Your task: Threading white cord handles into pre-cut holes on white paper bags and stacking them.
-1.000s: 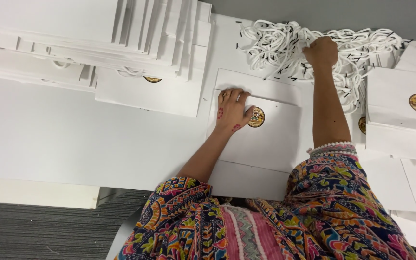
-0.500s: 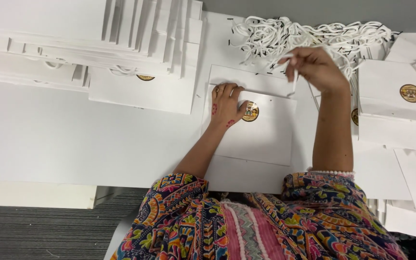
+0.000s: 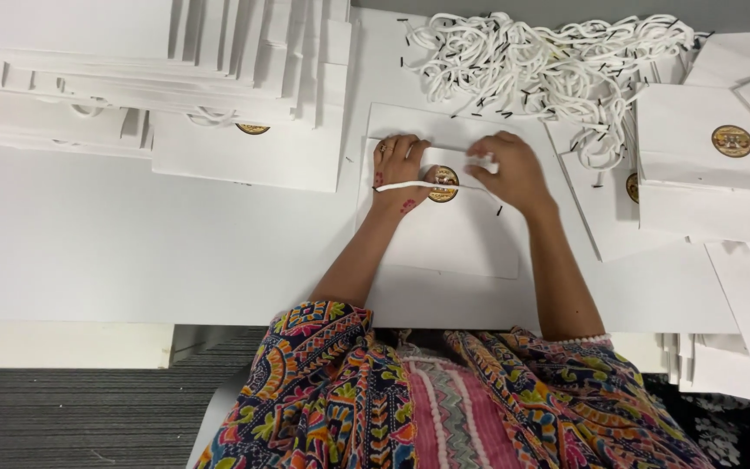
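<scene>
Two hands are working on one flat white paper bag (image 3: 444,234) that lies in the middle of the white table (image 3: 132,252), right in front of the person. The left hand (image 3: 397,169) is pressed flat on the bag near its top edge, fingers spread and together with the paper, pinning it down just beside the round gold sticker (image 3: 442,183). The right hand (image 3: 509,172) is pinched shut on a white cord (image 3: 427,185) (the kind used for bag handles, with a dark tip).

Key relation: the cord's long axis runs left to right across the bag's top, almost level, passing over the left hand and the sticker. Its free end sticks out to the left, past the left wrist, while the gripped end sits at the right hand's fingertips. So the right hand owns the cord and the left hand is the nearer one to the loose end.

Behind the hands there's a big tangled pile of cords (image 3: 557,61), well apart from the bag. Stacks of bags (image 3: 175,78) sit off to the left, and more bags (image 3: 722,174) are on the right.
</scene>
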